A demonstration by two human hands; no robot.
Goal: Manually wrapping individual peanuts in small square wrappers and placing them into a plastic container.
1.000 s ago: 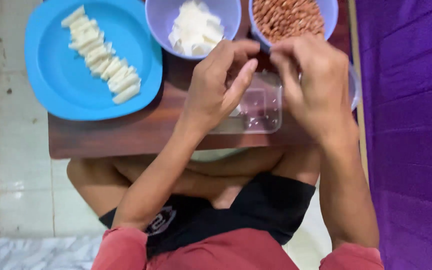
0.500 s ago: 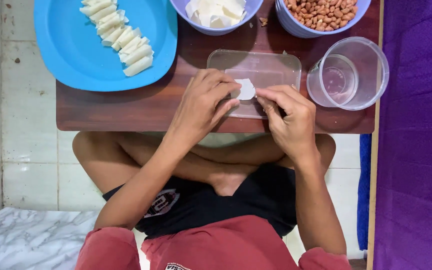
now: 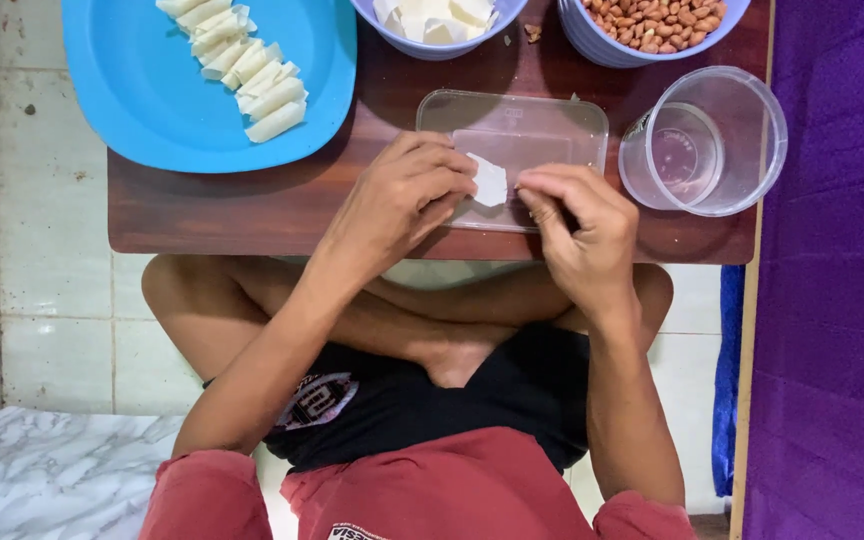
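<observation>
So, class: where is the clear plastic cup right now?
In the head view, the clear plastic cup stands at the right end of the table, beside the clear lid, just below the bowl of peanuts.

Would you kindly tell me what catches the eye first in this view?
Both hands meet mid-table over a clear lid: the left hand and right hand pinch a small white wrapper. A blue plate of white rolls sits upper left; a bowl of peanuts upper right.

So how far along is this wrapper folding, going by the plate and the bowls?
Done: a row of folded white rolls lies on the blue plate. In hand: the left hand and right hand pinch one white wrapper over the clear lid. Left: the wrapper bowl and peanut bowl both hold plenty.
</observation>
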